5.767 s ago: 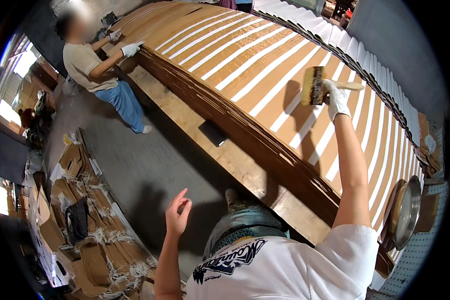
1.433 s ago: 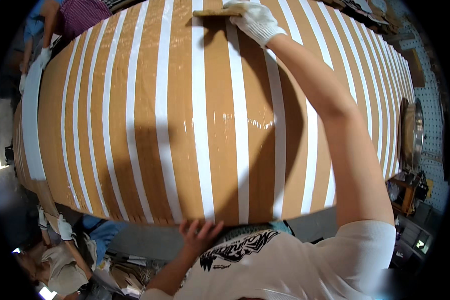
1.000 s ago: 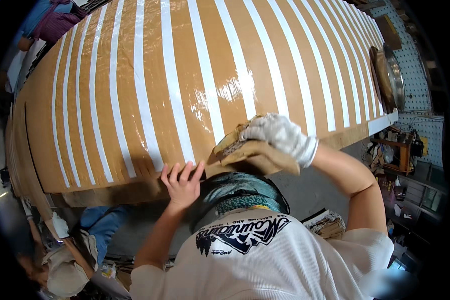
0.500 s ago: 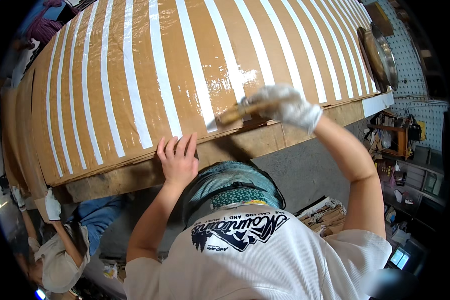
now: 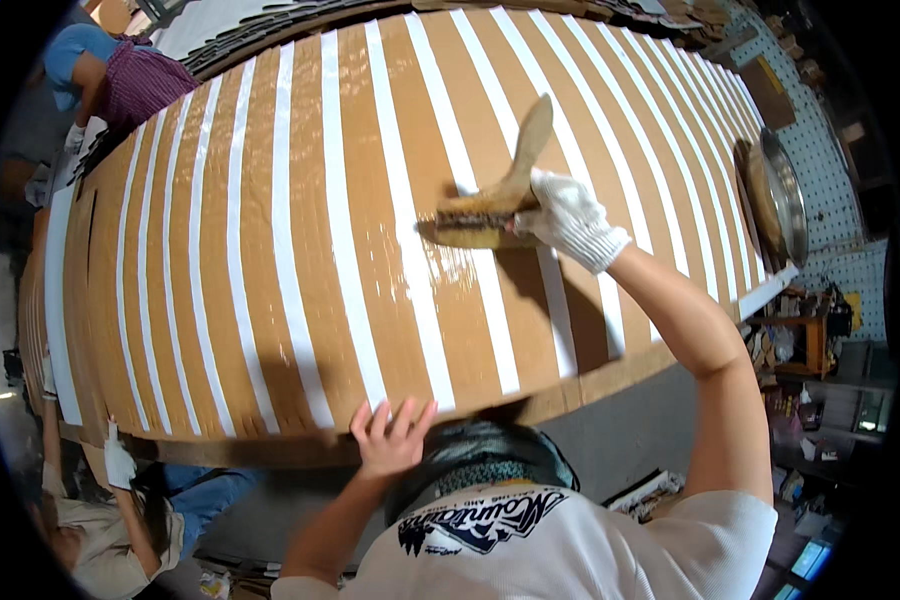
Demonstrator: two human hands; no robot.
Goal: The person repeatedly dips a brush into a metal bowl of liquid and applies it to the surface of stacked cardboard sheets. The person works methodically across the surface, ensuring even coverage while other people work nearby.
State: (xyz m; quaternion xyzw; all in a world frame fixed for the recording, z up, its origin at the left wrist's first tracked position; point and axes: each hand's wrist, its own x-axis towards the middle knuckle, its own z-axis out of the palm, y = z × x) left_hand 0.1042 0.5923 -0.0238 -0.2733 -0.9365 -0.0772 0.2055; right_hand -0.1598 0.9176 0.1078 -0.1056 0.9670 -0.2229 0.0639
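Observation:
A broad sheet of brown paper with parallel white strips (image 5: 355, 220) lies over the table, glossy as if wet in several places. In its middle, my right hand (image 5: 573, 222), in a white knitted glove, is closed on a wooden brush (image 5: 480, 215) with a curved handle. The brush is low over the strips; I cannot tell whether its bristles touch the paper. My bare left hand (image 5: 392, 440) rests at the sheet's near edge, its fingers spread and flat on the paper, holding nothing.
A metal basin (image 5: 782, 195) stands at the table's right end. At the lower left is a co-worker's gloved hand (image 5: 119, 462) by the sheet's corner. Another person (image 5: 135, 85) is at the far left. Cluttered shelves (image 5: 815, 420) line the right side.
My right hand has carried the brush from the sheet's near edge away from me to its middle. The view now takes in more of the far side; my left hand stays at the near edge.

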